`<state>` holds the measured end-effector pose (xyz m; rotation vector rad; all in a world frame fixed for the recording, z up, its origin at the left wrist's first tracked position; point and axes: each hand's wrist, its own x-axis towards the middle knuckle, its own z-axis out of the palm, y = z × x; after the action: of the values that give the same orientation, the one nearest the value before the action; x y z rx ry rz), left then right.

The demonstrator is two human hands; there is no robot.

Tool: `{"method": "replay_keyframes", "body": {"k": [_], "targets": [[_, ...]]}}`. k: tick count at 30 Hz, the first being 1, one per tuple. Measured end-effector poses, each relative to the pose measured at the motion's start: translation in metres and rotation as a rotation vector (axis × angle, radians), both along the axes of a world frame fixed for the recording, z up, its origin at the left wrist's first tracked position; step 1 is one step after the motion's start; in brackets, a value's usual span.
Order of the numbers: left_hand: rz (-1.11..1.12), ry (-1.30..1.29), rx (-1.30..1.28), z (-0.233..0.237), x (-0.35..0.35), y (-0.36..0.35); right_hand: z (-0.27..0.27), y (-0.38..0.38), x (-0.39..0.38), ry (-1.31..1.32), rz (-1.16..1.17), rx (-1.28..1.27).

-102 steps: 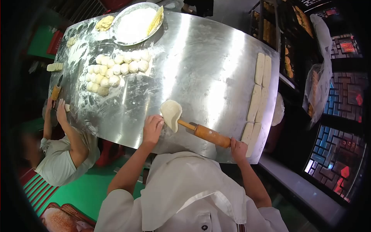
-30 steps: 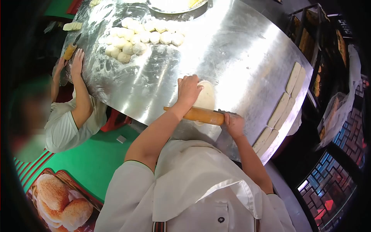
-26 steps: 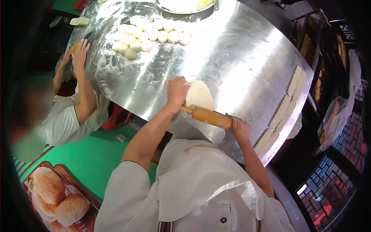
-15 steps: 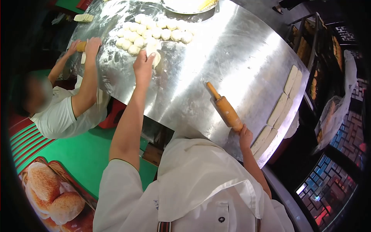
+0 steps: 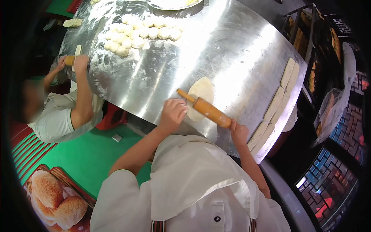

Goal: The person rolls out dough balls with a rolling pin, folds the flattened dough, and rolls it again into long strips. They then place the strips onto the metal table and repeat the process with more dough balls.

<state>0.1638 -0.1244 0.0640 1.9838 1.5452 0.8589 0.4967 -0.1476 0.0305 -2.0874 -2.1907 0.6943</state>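
A flat oval of dough point(image 5: 202, 91) lies on the metal table point(image 5: 154, 85) in front of me. Across it rests a wooden rolling pin point(image 5: 211, 112), tilted down to the right. My right hand point(image 5: 239, 132) is closed round the handle at the pin's lower right end. Beside the dough's left edge is my left hand point(image 5: 174, 113), fingers curled, near the pin's other handle but apart from it; whether anything is in its fingers is hard to make out.
Several dough balls point(image 5: 138, 42) sit on the floured upper left part, below a metal dish point(image 5: 174, 4). Long dough strips point(image 5: 273, 103) line the right edge. At the left a co-worker point(image 5: 65, 112) handles another rolling pin point(image 5: 70, 60). Racks point(image 5: 299, 34) stand at the right.
My left hand has come from the dough balls down towards me, and the dough piece it held now lies flat on the table. The rolling pin has moved left, over the dough.
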Motion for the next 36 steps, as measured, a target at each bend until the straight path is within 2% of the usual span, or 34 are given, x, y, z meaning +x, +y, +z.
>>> {"method": "replay_keyframes", "body": {"k": [1, 3, 4, 6, 10, 13, 15, 17, 19, 21, 24, 25, 29, 32, 35, 36], "targets": [[0.002, -0.002, -0.006, -0.002, -0.009, 0.002, -0.004, -0.005, -0.01, -0.002, 0.002, -0.006], [0.058, 0.225, -0.008, -0.011, -0.024, 0.012, -0.019, -0.012, -0.033, 0.073, 0.012, 0.062], [0.067, 0.221, -0.01, -0.022, -0.027, 0.018, -0.024, -0.002, -0.045, 0.069, 0.022, 0.061], [-0.051, 0.474, -0.298, -0.048, -0.031, 0.038, -0.04, 0.027, -0.065, -0.014, -0.04, 0.182], [0.228, 0.527, -0.198, -0.07, -0.006, 0.157, -0.048, 0.16, -0.056, -0.076, -0.105, 0.294], [0.252, 0.551, -0.248, -0.069, 0.002, 0.226, -0.043, 0.241, -0.054, -0.221, -0.151, 0.381], [0.247, 0.55, -0.275, -0.069, 0.001, 0.249, -0.044, 0.259, -0.054, -0.236, -0.176, 0.372], [0.235, 0.536, -0.273, -0.065, -0.001, 0.238, -0.041, 0.259, -0.059, -0.252, -0.208, 0.297], [0.22, 0.518, -0.273, -0.063, -0.006, 0.214, -0.043, 0.227, -0.064, -0.237, -0.185, 0.23], [0.23, 0.423, -0.019, -0.069, -0.015, 0.163, -0.048, 0.176, -0.066, -0.178, -0.109, 0.186], [0.14, 0.383, -0.057, -0.055, -0.024, 0.084, -0.037, 0.096, -0.075, -0.107, -0.05, 0.15], [0.124, 0.359, -0.069, -0.055, -0.027, 0.057, -0.046, 0.071, -0.07, -0.106, 0.046, 0.144], [0.052, 0.337, -0.204, -0.044, -0.034, -0.017, -0.034, 0.014, -0.068, 0.038, 0.102, 0.177], [0.046, 0.29, -0.289, -0.039, -0.035, -0.018, -0.033, 0.011, -0.064, 0.091, 0.06, 0.125], [0.101, 0.291, -0.284, -0.029, -0.034, 0.046, -0.018, 0.064, -0.069, 0.018, 0.102, 0.114], [0.123, 0.301, -0.229, -0.044, -0.034, 0.067, -0.028, 0.086, -0.069, 0.011, 0.081, 0.131]]}}
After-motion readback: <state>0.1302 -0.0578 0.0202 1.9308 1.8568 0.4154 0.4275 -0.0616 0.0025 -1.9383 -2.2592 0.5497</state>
